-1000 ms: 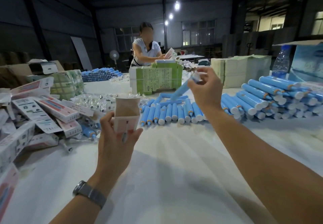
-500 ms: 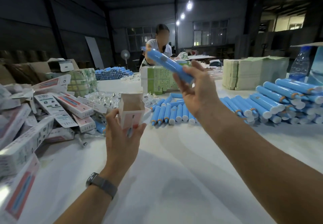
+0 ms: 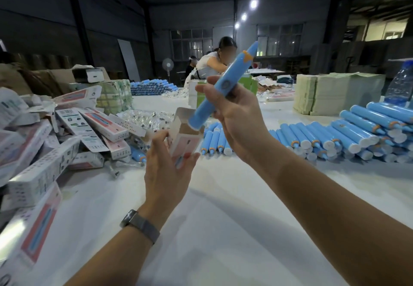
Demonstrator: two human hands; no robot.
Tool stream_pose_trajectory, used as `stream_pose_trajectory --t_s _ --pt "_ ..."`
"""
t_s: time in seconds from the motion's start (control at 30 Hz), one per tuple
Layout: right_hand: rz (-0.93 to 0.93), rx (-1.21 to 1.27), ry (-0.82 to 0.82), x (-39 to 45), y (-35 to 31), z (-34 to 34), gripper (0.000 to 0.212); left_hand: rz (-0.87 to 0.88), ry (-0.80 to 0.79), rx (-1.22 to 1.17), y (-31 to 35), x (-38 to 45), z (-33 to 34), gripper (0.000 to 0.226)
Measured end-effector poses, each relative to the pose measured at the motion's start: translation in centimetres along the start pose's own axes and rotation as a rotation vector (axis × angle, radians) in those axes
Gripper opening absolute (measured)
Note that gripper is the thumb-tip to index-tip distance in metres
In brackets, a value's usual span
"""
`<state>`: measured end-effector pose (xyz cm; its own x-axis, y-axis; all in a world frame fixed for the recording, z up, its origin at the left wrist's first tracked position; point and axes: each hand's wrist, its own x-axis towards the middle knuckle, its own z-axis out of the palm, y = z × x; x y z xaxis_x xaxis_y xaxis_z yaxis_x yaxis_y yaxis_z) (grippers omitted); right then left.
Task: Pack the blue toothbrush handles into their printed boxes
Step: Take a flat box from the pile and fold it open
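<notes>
My right hand [image 3: 237, 120] grips a blue toothbrush handle [image 3: 220, 89] at its middle, tilted with the orange-ringed tip up and to the right. The handle's flat white end sits at the open mouth of a printed box [image 3: 185, 139]. My left hand [image 3: 166, 169] holds that box upright from below, fingers curled round its sides. More blue handles lie in a row [image 3: 214, 139] behind the box and in a large pile [image 3: 357, 134] at the right.
A heap of printed boxes [image 3: 73, 129] covers the table's left side. Clear bagged parts [image 3: 147, 118] lie behind them. Stacks of greenish flat cartons [image 3: 335, 91] and a water bottle [image 3: 400, 84] stand at the right. A person [image 3: 214, 62] works at the far end of the white table [image 3: 223, 207].
My right hand has swung the handle from pointing up-left to tip up-right and brought its flat end down to the box's open mouth. The left hand kept the box upright.
</notes>
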<state>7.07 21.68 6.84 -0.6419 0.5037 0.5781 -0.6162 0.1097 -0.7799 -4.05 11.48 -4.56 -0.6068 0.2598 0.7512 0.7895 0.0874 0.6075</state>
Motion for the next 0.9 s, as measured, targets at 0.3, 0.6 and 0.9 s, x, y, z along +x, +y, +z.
stream_pose_trajectory --t_s 0.3,0.6,0.9 --pt "-0.444 -0.537 0.013 -0.6 1.3 0.2 0.098 0.012 -0.010 0.063 0.5 0.1 -0.1 0.072" --pt "-0.507 -0.537 0.010 -0.5 1.8 -0.1 0.091 0.021 0.014 0.089 0.6 -0.1 -0.1 0.071" --pt "-0.676 -0.989 -0.043 -0.4 3.6 -1.0 0.029 -0.109 0.106 -0.082 0.1 0.4 -0.3 0.064"
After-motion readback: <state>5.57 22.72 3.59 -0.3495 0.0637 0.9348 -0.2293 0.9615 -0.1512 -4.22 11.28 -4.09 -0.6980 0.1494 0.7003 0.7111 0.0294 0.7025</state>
